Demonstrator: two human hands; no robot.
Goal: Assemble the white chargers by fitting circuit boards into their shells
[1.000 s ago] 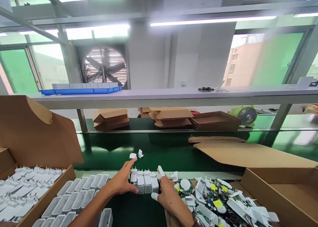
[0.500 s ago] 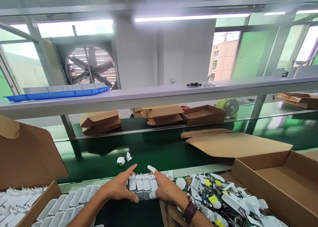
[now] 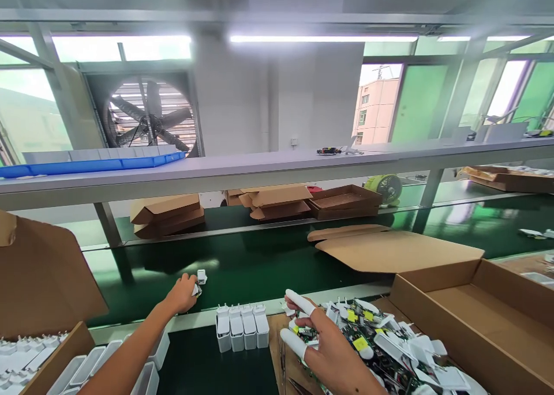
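Note:
My left hand [image 3: 184, 294] reaches onto the green belt [image 3: 259, 256], its fingers closed round a small white part [image 3: 197, 290]. Beside it stands another small white piece [image 3: 201, 277]. My right hand [image 3: 318, 340], with white covers on its thumb and a finger, is spread over the left edge of a heap of white housings and circuit boards [image 3: 389, 343]. Between the hands, a row of white cases [image 3: 242, 327] stands upright at the near edge of the belt, untouched by either hand. Several open white cases [image 3: 147, 377] lie under and beside my left forearm.
An open cardboard box [image 3: 459, 326] is at the right, and a box of white parts [image 3: 32, 360] at the left. Tweezers [image 3: 283, 360] lie near the heap. A shelf [image 3: 259, 170] with a blue tray [image 3: 95, 165] spans the view above the belt.
Both hands have let go of the row of white cases. My left hand moved up and left to the small parts on the belt; my right hand moved right to the heap. The view shifted slightly.

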